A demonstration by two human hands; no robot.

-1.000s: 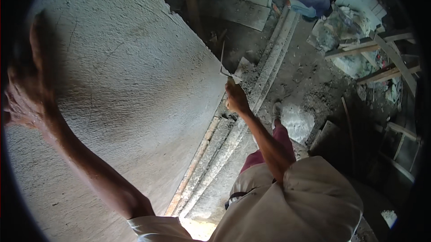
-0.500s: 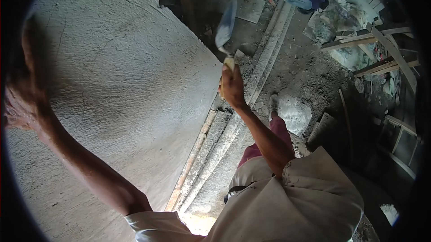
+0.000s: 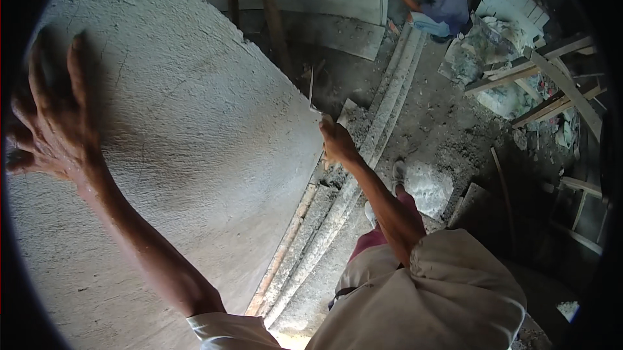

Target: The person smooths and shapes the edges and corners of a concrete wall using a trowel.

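My left hand (image 3: 58,120) is at the far left with its fingers spread, against or just off a rough plastered wall (image 3: 188,136); its shadow falls on the plaster beside it. Whether the palm touches cannot be made out. My right hand (image 3: 336,142) is wrapped round the handle of a trowel near the wall's edge. The trowel's blade (image 3: 312,94) shows almost edge-on, as a thin upright strip close to that edge. Most of the handle is hidden by my fingers. Thin cracks run through the plaster between my hands.
Long concrete ledges (image 3: 383,113) run along the wall's foot. Another person (image 3: 444,12) crouches at the far end. Wooden boards (image 3: 564,84) and crumpled sacks (image 3: 483,45) lie at the right. A pale slab (image 3: 425,188) lies by my feet, with loose rubble (image 3: 454,136) beyond.
My left hand has moved right, and more of its spread fingers shows. The trowel has turned from showing its blade's flat face to nearly edge-on, and my right hand sits slightly lower.
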